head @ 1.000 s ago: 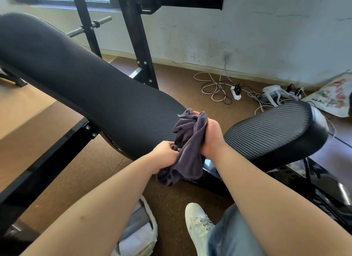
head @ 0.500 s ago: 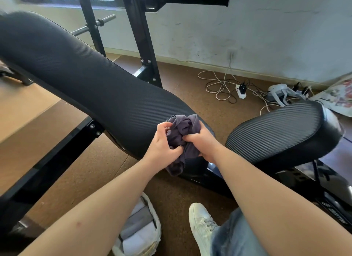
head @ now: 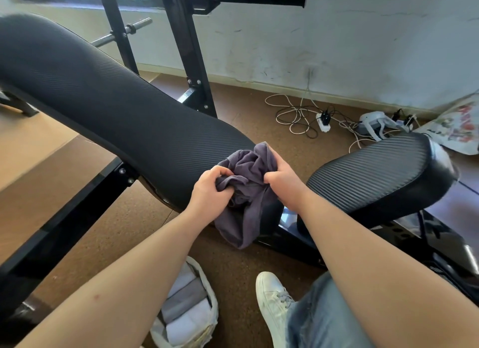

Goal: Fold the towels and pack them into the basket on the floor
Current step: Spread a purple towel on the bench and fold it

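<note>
A crumpled dark grey towel (head: 246, 200) hangs bunched at the lower end of the black bench pad (head: 108, 109). My left hand (head: 210, 192) grips its left side and my right hand (head: 285, 184) grips its right side, both closed on the cloth. The towel's lower part droops towards the floor. Below my left forearm, a white basket (head: 207, 321) stands on the floor, holding folded white and grey towels (head: 184, 303). My arm hides part of the basket.
A second black seat pad (head: 375, 176) lies to the right on a black frame. My white shoe (head: 272, 298) and jeans leg are beside the basket. Cables and a power strip (head: 321, 119) lie by the wall, and a printed bag (head: 456, 125) at far right.
Both hands have shifted their grips on the towel and now hold it further apart. A second ago the right hand held the bunch high; it now sits lower on the pad's end.
</note>
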The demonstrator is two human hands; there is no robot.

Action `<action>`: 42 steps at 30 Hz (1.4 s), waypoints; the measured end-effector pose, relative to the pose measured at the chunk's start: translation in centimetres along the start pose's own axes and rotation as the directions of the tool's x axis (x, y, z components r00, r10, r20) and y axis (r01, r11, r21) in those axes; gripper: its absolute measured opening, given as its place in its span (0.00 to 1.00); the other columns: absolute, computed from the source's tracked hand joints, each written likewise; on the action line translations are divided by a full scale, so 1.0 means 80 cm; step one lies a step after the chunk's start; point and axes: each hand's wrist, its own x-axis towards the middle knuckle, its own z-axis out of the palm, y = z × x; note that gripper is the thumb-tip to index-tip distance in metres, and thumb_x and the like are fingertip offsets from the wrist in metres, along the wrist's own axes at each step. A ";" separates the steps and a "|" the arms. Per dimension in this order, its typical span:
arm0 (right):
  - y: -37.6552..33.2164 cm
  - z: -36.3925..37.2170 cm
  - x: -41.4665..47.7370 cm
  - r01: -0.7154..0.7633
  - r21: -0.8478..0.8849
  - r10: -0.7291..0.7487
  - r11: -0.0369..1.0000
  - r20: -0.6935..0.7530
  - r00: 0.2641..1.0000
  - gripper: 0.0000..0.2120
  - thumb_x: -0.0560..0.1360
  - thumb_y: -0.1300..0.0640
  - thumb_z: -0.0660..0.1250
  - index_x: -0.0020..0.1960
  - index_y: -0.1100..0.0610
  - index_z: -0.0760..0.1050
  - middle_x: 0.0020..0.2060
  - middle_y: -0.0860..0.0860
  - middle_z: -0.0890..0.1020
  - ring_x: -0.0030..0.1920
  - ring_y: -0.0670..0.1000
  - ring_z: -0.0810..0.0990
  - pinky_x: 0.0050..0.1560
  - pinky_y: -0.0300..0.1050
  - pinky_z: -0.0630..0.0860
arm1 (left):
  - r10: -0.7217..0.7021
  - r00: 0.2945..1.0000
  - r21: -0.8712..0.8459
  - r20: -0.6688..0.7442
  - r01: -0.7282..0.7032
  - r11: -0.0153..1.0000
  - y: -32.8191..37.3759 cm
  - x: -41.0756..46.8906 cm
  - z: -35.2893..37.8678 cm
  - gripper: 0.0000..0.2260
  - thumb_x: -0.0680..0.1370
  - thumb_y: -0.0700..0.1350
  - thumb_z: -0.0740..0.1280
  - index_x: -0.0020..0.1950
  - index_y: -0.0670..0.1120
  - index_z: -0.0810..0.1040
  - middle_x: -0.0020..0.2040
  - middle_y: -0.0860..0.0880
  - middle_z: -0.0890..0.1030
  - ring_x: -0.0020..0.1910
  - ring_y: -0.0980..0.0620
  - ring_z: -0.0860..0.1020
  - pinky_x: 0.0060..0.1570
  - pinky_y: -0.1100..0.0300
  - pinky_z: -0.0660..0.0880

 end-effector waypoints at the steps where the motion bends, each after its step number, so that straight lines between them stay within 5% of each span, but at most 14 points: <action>1: 0.002 -0.002 0.000 0.004 0.022 -0.003 1.000 -0.032 0.999 0.41 0.68 0.73 0.55 0.80 0.53 0.64 0.71 0.56 0.76 0.71 0.55 0.75 0.73 0.57 0.71 | -0.010 1.000 -0.017 -0.003 0.010 1.000 0.000 0.000 -0.002 0.11 0.75 0.40 0.71 0.51 0.56 0.79 0.51 0.50 0.80 0.50 0.55 0.78 0.48 0.62 0.76; 5: 0.021 -0.021 0.008 -0.035 0.114 0.058 0.993 -0.207 0.977 0.42 0.68 0.70 0.54 0.79 0.47 0.64 0.75 0.52 0.71 0.74 0.55 0.71 0.74 0.61 0.68 | -0.143 0.989 -0.257 -0.025 0.132 0.957 0.010 -0.005 -0.009 0.07 0.80 0.40 0.66 0.52 0.53 0.77 0.49 0.50 0.81 0.48 0.54 0.79 0.45 0.63 0.76; 8: 0.005 -0.022 -0.011 -0.053 0.335 0.170 0.941 -0.328 0.929 0.20 0.80 0.63 0.56 0.60 0.42 0.77 0.56 0.50 0.83 0.57 0.56 0.82 0.56 0.56 0.80 | -0.279 0.941 -0.491 -0.194 0.153 0.858 0.014 -0.002 -0.012 0.08 0.82 0.38 0.61 0.51 0.52 0.75 0.47 0.51 0.80 0.48 0.54 0.78 0.46 0.64 0.74; 11: -0.009 -0.027 -0.024 -0.084 0.385 0.226 0.919 -0.341 0.913 0.20 0.85 0.63 0.54 0.57 0.42 0.78 0.54 0.53 0.84 0.54 0.56 0.84 0.53 0.54 0.81 | -0.368 0.899 -0.596 -0.238 0.164 0.786 0.022 -0.002 -0.020 0.06 0.84 0.40 0.59 0.56 0.49 0.74 0.49 0.52 0.79 0.49 0.55 0.77 0.46 0.65 0.74; 15: -0.029 -0.029 -0.035 -0.005 0.166 0.045 0.986 -0.236 0.971 0.38 0.77 0.77 0.49 0.80 0.48 0.63 0.72 0.47 0.73 0.61 0.46 0.80 0.55 0.41 0.79 | -0.360 0.917 -0.587 -0.175 0.196 0.785 0.040 -0.004 -0.032 0.10 0.82 0.42 0.57 0.56 0.46 0.77 0.50 0.49 0.81 0.50 0.52 0.79 0.54 0.57 0.76; 19: -0.063 -0.033 -0.045 0.086 -0.034 -0.092 0.996 -0.243 0.966 0.39 0.76 0.79 0.48 0.82 0.54 0.59 0.79 0.50 0.66 0.77 0.46 0.65 0.71 0.34 0.65 | -0.408 0.895 -0.572 -0.181 0.241 0.784 0.060 -0.002 -0.050 0.13 0.76 0.52 0.57 0.51 0.52 0.80 0.51 0.49 0.83 0.54 0.47 0.81 0.59 0.48 0.78; 22: -0.090 -0.039 -0.057 0.093 -0.172 -0.125 0.981 -0.190 0.974 0.37 0.77 0.78 0.49 0.82 0.54 0.59 0.75 0.45 0.67 0.74 0.41 0.65 0.62 0.22 0.66 | -0.367 0.914 -0.483 -0.174 0.246 0.840 0.076 -0.001 -0.059 0.10 0.78 0.56 0.66 0.49 0.49 0.78 0.46 0.49 0.82 0.49 0.48 0.81 0.47 0.53 0.78; 26: -0.124 -0.044 -0.072 0.126 -0.234 -0.147 0.964 -0.077 0.986 0.36 0.78 0.77 0.52 0.80 0.50 0.65 0.70 0.48 0.76 0.70 0.46 0.75 0.70 0.40 0.71 | -0.052 0.994 -0.187 -0.101 0.032 0.982 0.106 -0.001 -0.054 0.14 0.72 0.49 0.76 0.55 0.55 0.78 0.47 0.53 0.82 0.47 0.56 0.81 0.48 0.60 0.78; 30: -0.150 -0.052 -0.090 0.139 -0.186 -0.121 0.973 0.105 0.987 0.38 0.75 0.80 0.54 0.76 0.48 0.71 0.63 0.48 0.82 0.65 0.53 0.81 0.70 0.60 0.73 | 0.217 0.962 0.033 0.164 -0.226 0.974 0.158 0.003 -0.035 0.36 0.72 0.42 0.74 0.77 0.61 0.66 0.65 0.55 0.76 0.58 0.54 0.78 0.59 0.60 0.74; 36: -0.183 -0.086 -0.122 0.123 -0.492 -0.116 0.862 0.045 0.992 0.36 0.71 0.72 0.65 0.75 0.47 0.70 0.61 0.54 0.81 0.59 0.55 0.83 0.62 0.56 0.80 | 0.187 0.976 0.095 0.115 -0.198 0.976 0.214 0.023 -0.007 0.08 0.75 0.48 0.71 0.55 0.53 0.81 0.47 0.55 0.83 0.51 0.51 0.80 0.50 0.58 0.73; 39: -0.200 -0.124 -0.146 -0.010 -0.715 -0.001 0.699 -0.014 1.000 0.26 0.71 0.66 0.67 0.67 0.49 0.76 0.53 0.52 0.84 0.53 0.54 0.84 0.56 0.52 0.83 | 0.107 0.994 -0.012 -0.003 -0.107 0.994 0.224 0.033 0.002 0.08 0.76 0.48 0.70 0.55 0.53 0.81 0.49 0.54 0.83 0.51 0.52 0.80 0.50 0.61 0.72; 42: -0.213 -0.164 -0.169 -0.113 -0.680 0.082 0.724 -0.077 0.994 0.13 0.72 0.63 0.70 0.56 0.53 0.83 0.49 0.54 0.87 0.50 0.55 0.87 0.54 0.53 0.84 | 0.092 0.995 -0.032 -0.043 -0.093 0.995 0.241 0.037 0.016 0.09 0.76 0.49 0.69 0.56 0.53 0.81 0.50 0.54 0.82 0.51 0.52 0.79 0.50 0.61 0.71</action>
